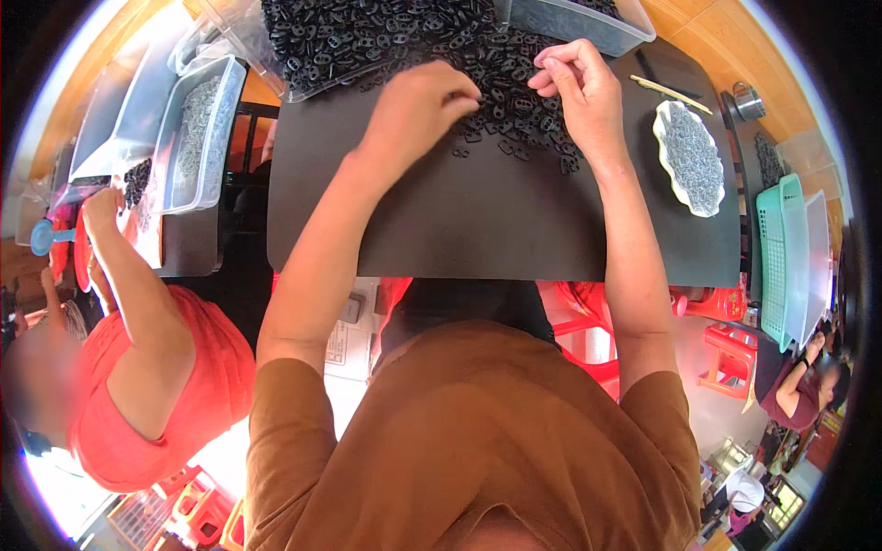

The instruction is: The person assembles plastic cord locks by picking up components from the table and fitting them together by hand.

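Note:
A spread of small black plastic pieces with holes [514, 108] lies on the dark table, thinning out toward me. At the left edge of this spread is my left hand [415, 110], slightly blurred, its thumb and fingers drawn together above the pieces. My right hand [588, 96] is over the right side of the spread, thumb tip and fingers pinched. Whatever either hand holds, if anything, is too small or hidden to make out. To the right stands a white scalloped dish [663, 165] filled with small grey metal-looking parts.
The dark table [459, 230] has a heap of black pieces [367, 37] at its far side. A clear plastic bin [588, 28] stands beyond my right hand. Pale sticks [675, 95] lie near the dish. A person in red [184, 386] works at the left, by another bin [195, 138].

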`<action>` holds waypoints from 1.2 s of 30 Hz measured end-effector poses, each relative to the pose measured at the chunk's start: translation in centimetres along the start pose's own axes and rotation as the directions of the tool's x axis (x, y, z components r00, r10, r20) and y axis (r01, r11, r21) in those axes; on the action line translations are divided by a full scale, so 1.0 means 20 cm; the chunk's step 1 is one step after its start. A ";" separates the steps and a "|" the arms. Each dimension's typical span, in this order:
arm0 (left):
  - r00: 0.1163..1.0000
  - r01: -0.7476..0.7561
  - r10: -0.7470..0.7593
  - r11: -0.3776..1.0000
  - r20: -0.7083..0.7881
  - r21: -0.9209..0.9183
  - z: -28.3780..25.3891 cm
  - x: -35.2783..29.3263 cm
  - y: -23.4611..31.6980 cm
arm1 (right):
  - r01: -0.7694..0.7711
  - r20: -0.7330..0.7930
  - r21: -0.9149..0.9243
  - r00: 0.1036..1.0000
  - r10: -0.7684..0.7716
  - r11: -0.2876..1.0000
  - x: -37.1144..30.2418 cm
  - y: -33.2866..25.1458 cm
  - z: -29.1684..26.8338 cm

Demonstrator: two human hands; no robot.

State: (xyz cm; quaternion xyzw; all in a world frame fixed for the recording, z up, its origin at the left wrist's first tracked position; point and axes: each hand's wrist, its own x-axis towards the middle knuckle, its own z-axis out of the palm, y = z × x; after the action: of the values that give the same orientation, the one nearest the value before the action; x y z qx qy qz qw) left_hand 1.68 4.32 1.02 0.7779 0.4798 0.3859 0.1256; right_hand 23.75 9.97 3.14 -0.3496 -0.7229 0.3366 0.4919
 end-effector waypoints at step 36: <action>0.942 0.306 -0.308 0.619 0.134 -0.723 0.05 0.07 0.03 | -0.294 0.220 0.194 0.943 0.250 0.936 -0.06 -0.05 0.09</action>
State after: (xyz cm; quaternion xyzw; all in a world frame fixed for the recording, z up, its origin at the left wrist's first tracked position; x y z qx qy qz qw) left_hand 3.16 5.41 1.46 0.5670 0.4097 0.5199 0.4903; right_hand 22.23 8.32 2.85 -0.3547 -0.6688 0.5131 0.4045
